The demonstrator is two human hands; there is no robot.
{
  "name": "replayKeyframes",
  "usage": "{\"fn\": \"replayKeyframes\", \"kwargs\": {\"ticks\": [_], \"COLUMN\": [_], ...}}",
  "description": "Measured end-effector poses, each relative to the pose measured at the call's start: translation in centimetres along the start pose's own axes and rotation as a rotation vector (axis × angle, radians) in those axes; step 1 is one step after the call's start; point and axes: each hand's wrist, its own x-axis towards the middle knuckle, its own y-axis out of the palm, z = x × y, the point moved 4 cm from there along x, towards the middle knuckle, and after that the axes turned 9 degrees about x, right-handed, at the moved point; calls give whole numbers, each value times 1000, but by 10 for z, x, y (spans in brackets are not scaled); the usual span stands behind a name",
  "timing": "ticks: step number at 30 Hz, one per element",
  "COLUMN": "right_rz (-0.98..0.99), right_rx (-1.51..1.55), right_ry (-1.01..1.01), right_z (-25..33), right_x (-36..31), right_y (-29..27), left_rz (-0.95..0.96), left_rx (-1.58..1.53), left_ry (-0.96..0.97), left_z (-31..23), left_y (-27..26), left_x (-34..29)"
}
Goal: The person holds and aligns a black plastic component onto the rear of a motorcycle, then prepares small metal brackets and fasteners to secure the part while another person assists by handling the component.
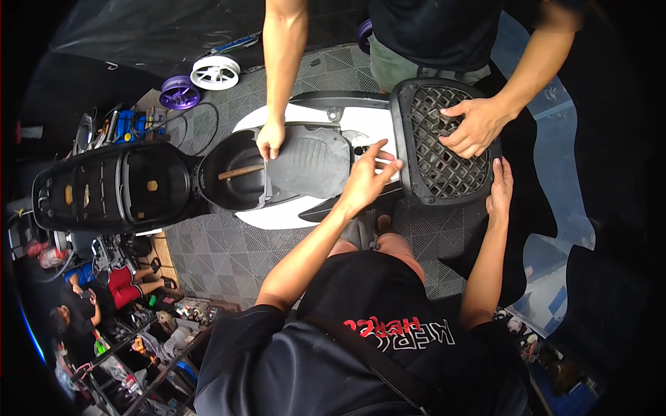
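A black lattice panel with a raised rim (408, 182) lies over the tail of a white scooter (260, 217). My right hand (500, 186) grips its right rim, with the fingers along the edge. Close by the left rim is my left hand (370, 177), fingers apart and holding nothing; I cannot tell whether a fingertip touches the rim. A co-worker's hand (474, 127) is at a metal fitting (438, 119) on the lattice. The co-worker's other hand (271, 139) holds a grey plastic cover (312, 163) over part of the under-seat compartment (220, 187).
The seat (118, 215) is flipped open at the left, and a wooden stick (240, 172) lies in the compartment. White (215, 73) and purple (179, 93) wheels lie on the tiled floor (229, 256). A cluttered rack (149, 347) and a seated person (87, 305) are at the lower left.
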Motion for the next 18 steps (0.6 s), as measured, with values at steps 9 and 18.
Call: {"fn": "replayKeyframes", "kwargs": {"ticks": [9,18], "right_rz": [2,-90], "right_rx": [-29,-174], "right_ry": [1,-9], "right_z": [2,4], "right_x": [-1,-6], "right_y": [1,1], "left_rz": [-532,-353], "left_rx": [691,828], "left_ry": [-236,-495], "left_z": [141,204], "left_y": [-181,-204], "left_x": [-42,-58]}}
